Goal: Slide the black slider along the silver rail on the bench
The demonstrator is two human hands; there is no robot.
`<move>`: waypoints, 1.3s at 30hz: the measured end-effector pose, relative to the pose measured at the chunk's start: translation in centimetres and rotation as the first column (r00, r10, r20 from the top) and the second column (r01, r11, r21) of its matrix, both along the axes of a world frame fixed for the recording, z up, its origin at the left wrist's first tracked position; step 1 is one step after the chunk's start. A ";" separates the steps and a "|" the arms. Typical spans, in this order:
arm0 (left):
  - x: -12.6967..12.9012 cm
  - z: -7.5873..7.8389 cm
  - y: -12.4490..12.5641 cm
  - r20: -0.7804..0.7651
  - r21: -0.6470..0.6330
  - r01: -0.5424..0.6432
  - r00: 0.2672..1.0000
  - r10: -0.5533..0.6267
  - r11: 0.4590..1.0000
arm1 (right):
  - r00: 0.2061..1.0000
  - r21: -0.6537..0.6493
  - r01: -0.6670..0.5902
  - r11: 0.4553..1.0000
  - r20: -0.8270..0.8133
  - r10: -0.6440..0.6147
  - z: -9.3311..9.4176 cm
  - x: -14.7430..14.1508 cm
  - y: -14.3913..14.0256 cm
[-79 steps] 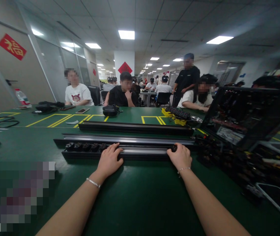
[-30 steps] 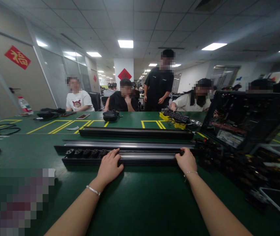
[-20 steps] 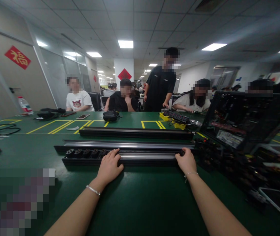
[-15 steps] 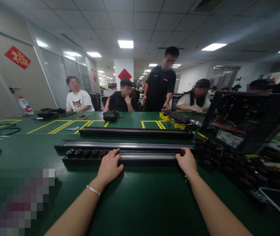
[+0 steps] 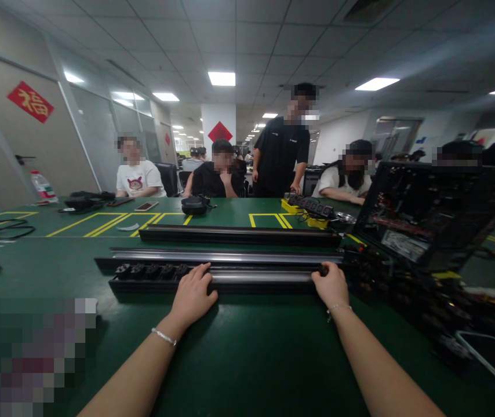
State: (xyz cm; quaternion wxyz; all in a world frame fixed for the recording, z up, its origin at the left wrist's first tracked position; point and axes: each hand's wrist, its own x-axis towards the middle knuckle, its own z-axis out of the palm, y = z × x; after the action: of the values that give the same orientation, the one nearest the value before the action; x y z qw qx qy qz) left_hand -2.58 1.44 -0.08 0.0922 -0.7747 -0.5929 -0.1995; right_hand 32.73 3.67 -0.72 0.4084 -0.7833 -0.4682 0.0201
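On the rail [image 5: 256,279], both hands [image 5: 193,295] prone.

Single head-worn view, taken from the near edge of the green tabletop [image 5: 247,359], facing forward and slightly down across it toward the far edge; near surface close, room beyond.

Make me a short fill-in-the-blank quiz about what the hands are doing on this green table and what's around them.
1. Both hands rest on the ____ of the three long black strips.
2. The left hand lies just right of a row of black ____.
3. The right hand is at the strip's ____ end.
4. The table is marked with ____ lines.

Missing words: nearest; sockets; right; yellow
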 end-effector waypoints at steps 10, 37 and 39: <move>0.0 0.0 0.0 -0.001 -0.001 -0.001 1.000 0.001 1.000 | 1.000 -0.008 0.030 1.000 -0.005 -0.030 0.0 0.5 0.1; 0.0 0.1 -0.1 0.007 -0.008 -0.004 1.000 0.004 1.000 | 0.996 0.005 0.091 0.996 -0.025 -0.091 0.1 1.3 -0.1; 0.1 0.2 -0.1 0.008 -0.011 -0.001 1.000 0.001 1.000 | 0.995 0.005 0.093 0.996 -0.025 -0.092 0.1 1.3 -0.1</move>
State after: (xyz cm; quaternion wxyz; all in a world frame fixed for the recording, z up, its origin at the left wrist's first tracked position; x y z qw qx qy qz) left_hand -2.52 1.36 0.11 0.0856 -0.7742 -0.5946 -0.1995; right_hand 34.02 3.55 -0.61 0.4171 -0.8026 -0.4264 0.0094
